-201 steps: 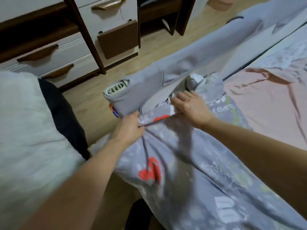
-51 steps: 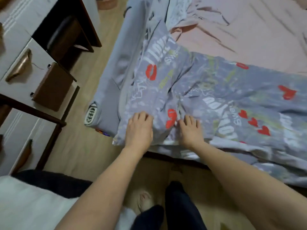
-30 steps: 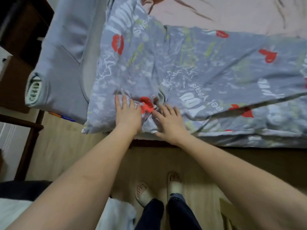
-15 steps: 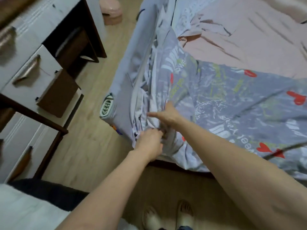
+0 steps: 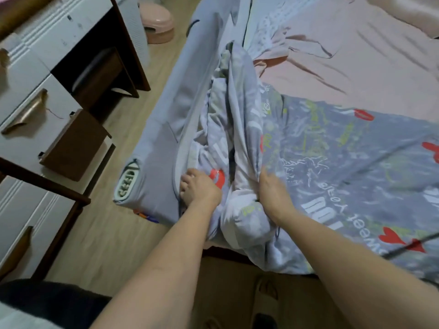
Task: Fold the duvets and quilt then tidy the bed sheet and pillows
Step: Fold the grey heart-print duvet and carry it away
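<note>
Duvet [image 5: 332, 167], grey print with red hearts and white lettering: spread over the centre and right of the frame on the bed, its left edge bunched into a ridge of folds running from upper centre down to the hands. Near corner hangs over the bed edge at lower centre.

Left to right:

- Far left: white drawer unit [image 5: 31, 74] with bronze handles and dark brown trim; one brown drawer front [image 5: 73, 143] juts out toward the floor.
- Upper left of centre: pink plastic stool [image 5: 158, 22] on the wooden floor [image 5: 114, 233].
- Left of centre: grey padded bed rail [image 5: 166, 129] along the side of the mattress, end cap at its near end. The bunched duvet edge lies against its inner face.
- Left hand [image 5: 199, 188], centre: knuckles up, fingers curled down into the fabric at the gap between rail and duvet, gripping the bunched edge just beside a red lip print.
- Right hand [image 5: 273, 188], just right of it: motion-blurred; fingers appear closed on a raised fold of the duvet. Grip not fully resolvable. A hump of pale fabric sits between the two hands.
- Upper right: pink bed sheet [image 5: 356, 55], wrinkled, uncovered beyond the duvet's far edge.
- Bottom centre: a slippered foot [image 5: 266, 298] on the floor beneath the bed edge.
</note>
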Motion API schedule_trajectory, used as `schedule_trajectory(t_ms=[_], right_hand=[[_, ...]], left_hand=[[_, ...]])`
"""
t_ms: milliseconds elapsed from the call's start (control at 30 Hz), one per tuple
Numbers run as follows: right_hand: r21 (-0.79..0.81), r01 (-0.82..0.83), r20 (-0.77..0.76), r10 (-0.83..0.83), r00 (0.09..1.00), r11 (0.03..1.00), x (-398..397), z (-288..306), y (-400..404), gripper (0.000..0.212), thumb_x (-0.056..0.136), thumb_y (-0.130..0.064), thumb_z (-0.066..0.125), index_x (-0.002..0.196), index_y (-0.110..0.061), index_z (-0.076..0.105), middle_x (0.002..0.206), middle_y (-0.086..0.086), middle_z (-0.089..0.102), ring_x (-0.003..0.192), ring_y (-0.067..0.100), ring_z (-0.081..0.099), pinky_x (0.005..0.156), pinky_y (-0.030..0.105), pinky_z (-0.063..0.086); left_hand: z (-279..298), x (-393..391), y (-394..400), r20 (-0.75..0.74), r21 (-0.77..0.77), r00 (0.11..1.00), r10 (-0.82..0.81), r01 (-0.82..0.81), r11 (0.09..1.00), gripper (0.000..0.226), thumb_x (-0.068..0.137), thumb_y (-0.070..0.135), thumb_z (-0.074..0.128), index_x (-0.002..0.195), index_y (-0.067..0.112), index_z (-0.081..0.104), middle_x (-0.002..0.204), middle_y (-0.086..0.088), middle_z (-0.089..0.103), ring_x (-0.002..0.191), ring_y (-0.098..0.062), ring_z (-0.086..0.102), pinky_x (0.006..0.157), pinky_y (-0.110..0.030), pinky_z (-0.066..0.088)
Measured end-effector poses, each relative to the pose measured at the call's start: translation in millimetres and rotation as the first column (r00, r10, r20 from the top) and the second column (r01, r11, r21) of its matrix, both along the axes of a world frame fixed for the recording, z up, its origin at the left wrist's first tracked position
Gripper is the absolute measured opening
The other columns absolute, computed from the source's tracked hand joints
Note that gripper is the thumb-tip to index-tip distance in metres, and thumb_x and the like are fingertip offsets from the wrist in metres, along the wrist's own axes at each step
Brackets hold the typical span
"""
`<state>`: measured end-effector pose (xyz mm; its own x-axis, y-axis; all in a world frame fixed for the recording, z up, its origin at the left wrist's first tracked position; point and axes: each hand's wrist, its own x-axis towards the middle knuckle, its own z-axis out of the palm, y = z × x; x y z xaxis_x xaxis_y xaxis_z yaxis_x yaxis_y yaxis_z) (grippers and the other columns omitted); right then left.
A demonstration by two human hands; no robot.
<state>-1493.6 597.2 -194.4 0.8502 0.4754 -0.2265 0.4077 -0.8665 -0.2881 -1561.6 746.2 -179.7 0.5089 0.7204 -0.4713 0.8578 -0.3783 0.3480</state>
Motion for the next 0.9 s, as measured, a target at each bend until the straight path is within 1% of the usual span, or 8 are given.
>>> schedule_trajectory(t_ms=[200, 333, 467, 533, 600, 700, 800, 900], right_hand=[[-0.026, -0.079, 0.091, 0.081, 0.993, 0.997, -20, -5, -8, 0.062, 0.094, 0.003, 0.030, 0.151, -0.006, 0.009, 0.124, 0.020, 0.044, 0.097, 0.038, 0.055, 0.070, 0.042, 0.042], [0.114, -0.095, 0.100, 0.084, 0.991, 0.989, -8, -21, -15, 0.060, 0.092, 0.001, 0.028, 0.151, -0.002, 0.015, 0.115, 0.023, 0.050, 0.094, 0.042, 0.056, 0.072, 0.046, 0.048], [0.084, -0.104, -0.111, 0.113, 0.987, 0.991, 16, -13, -30, 0.065, 0.100, -0.009, 0.036, 0.152, -0.008, -0.001, 0.134, 0.019, 0.042, 0.116, 0.037, 0.049, 0.093, 0.043, 0.044], [0.222, 0.056, -0.323, 0.019, 0.946, 0.973, 38, 9, -44, 0.067, 0.096, -0.017, 0.047, 0.152, -0.013, 0.011, 0.140, 0.013, 0.044, 0.122, 0.032, 0.049, 0.099, 0.039, 0.043], [0.345, 0.327, -0.562, -0.085, 0.823, 0.880, 57, 49, -56, 0.054, 0.089, -0.014, 0.057, 0.140, -0.012, 0.041, 0.125, 0.007, 0.060, 0.112, 0.025, 0.059, 0.091, 0.030, 0.049], [0.305, 0.669, -0.813, -0.182, 0.554, 0.678, 86, 121, -81, 0.012, 0.090, -0.011, 0.051, 0.083, -0.009, 0.060, 0.054, -0.005, 0.061, 0.047, 0.005, 0.056, 0.044, 0.015, 0.043], [0.390, 0.780, -0.899, 0.021, 0.436, 0.489, 113, 186, -112, 0.033, 0.093, -0.041, 0.053, 0.105, -0.016, 0.070, 0.087, 0.004, 0.074, 0.080, 0.016, 0.070, 0.082, 0.029, 0.056], [0.371, 0.688, -0.861, -0.046, 0.506, 0.623, 122, 233, -151, 0.055, 0.073, -0.062, 0.067, 0.110, -0.022, 0.070, 0.113, 0.013, 0.069, 0.109, 0.028, 0.064, 0.102, 0.042, 0.047]], left_hand=[[-24, 22, 0, -0.075, -0.003, 0.995, 0.068, -0.068, 0.998, 0.105, 0.082, 0.050, 0.068, 0.147, -0.008, 0.009, 0.150, -0.021, 0.031, 0.136, -0.034, 0.035, 0.110, -0.042, 0.029], [-29, 34, -3, -0.106, -0.039, 0.993, -0.053, 0.049, 0.998, 0.045, 0.089, 0.024, 0.062, 0.122, -0.005, 0.054, 0.127, -0.022, 0.056, 0.117, -0.038, 0.054, 0.091, -0.041, 0.045], [20, 64, -20, 0.154, -0.123, 0.964, -0.217, 0.237, 0.964, 0.024, 0.087, 0.015, 0.061, 0.100, -0.006, 0.058, 0.107, -0.027, 0.063, 0.102, -0.038, 0.061, 0.074, -0.034, 0.043], [64, 79, -31, 0.239, -0.156, 0.927, -0.289, 0.331, 0.931, 0.019, 0.083, 0.010, 0.063, 0.099, 0.004, 0.057, 0.104, -0.019, 0.064, 0.098, -0.031, 0.062, 0.072, -0.031, 0.042], [109, 88, -47, 0.308, -0.226, 0.895, -0.324, 0.400, 0.888, 0.018, 0.081, 0.005, 0.064, 0.093, 0.014, 0.054, 0.096, -0.009, 0.061, 0.089, -0.022, 0.058, 0.070, -0.029, 0.044], [164, 100, -81, 0.430, -0.268, 0.833, -0.350, 0.487, 0.831, 0.022, 0.082, 0.004, 0.063, 0.096, 0.015, 0.051, 0.092, -0.001, 0.058, 0.084, -0.016, 0.054, 0.063, -0.019, 0.043], [204, 111, -130, 0.547, -0.262, 0.742, -0.388, 0.592, 0.762, 0.026, 0.084, 0.007, 0.062, 0.107, 0.017, 0.053, 0.093, 0.004, 0.057, 0.089, -0.014, 0.057, 0.061, -0.011, 0.041], [226, 119, -183, 0.598, -0.270, 0.673, -0.434, 0.680, 0.682, 0.039, 0.082, 0.004, 0.061, 0.119, 0.014, 0.051, 0.096, -0.002, 0.061, 0.090, -0.016, 0.060, 0.062, -0.022, 0.042]])
